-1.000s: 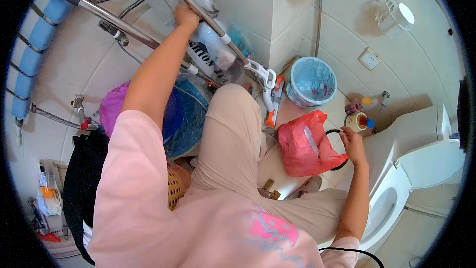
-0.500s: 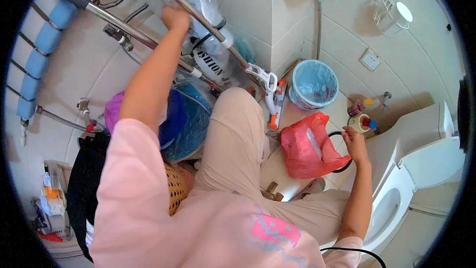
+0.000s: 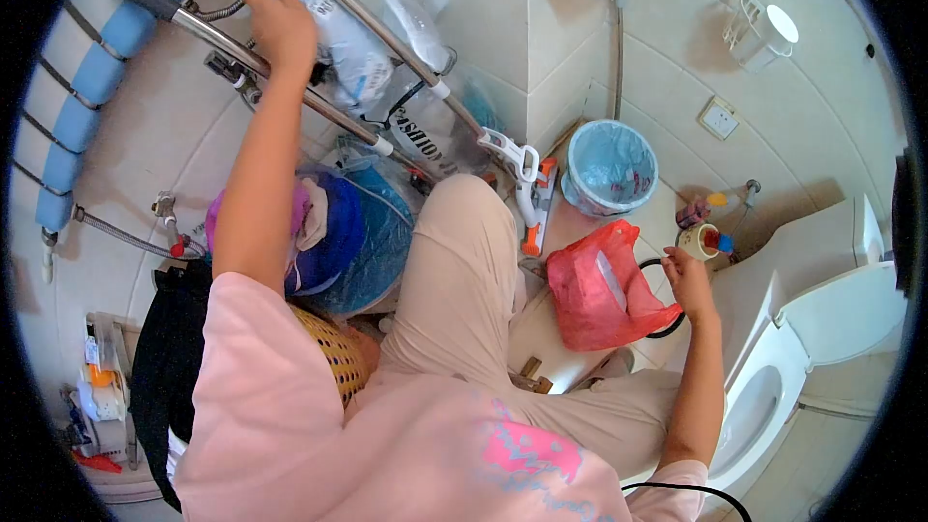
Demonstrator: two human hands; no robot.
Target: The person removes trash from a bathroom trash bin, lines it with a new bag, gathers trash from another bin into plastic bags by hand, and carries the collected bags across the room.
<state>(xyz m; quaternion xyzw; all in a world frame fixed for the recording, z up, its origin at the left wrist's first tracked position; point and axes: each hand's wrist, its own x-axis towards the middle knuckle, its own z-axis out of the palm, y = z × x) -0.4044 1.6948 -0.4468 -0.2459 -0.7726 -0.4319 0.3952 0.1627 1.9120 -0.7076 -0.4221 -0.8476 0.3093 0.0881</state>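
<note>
Left hand [image 3: 280, 27]: raised, grip pinching the upper end of a pale printed bag [image 3: 350, 43]. The bag hangs slantwise between two metal poles [image 3: 411, 77], against the tiled wall [image 3: 483, 19].

Right hand [image 3: 688, 278]: lowered on the other side, fingers bent, just beside a black ring [image 3: 667, 329] and near a red plastic bag [image 3: 604, 300]. Whether this grip pinches the ring, one cannot tell.

Below the pale bag: a clear bag [image 3: 422, 143] lettered in black. To the right of the poles' lower end: a white and orange tool [image 3: 539, 217], tilted; beside it, a blue lined bin [image 3: 601, 211], upright.

Under the left forearm: a blue cloth [image 3: 333, 230], with purple cloth partly hidden by the arm; next to these, blue plastic [image 3: 379, 251]. Nearer the body: a yellow perforated basket [image 3: 336, 353], partly covered by the sleeve.

Far right: a toilet [image 3: 822, 242], white, lid raised. On the wall above: a socket [image 3: 718, 119] and a white holder [image 3: 768, 34]. Upper left: a blue column [image 3: 87, 97], segmented, banded with dark cord
</note>
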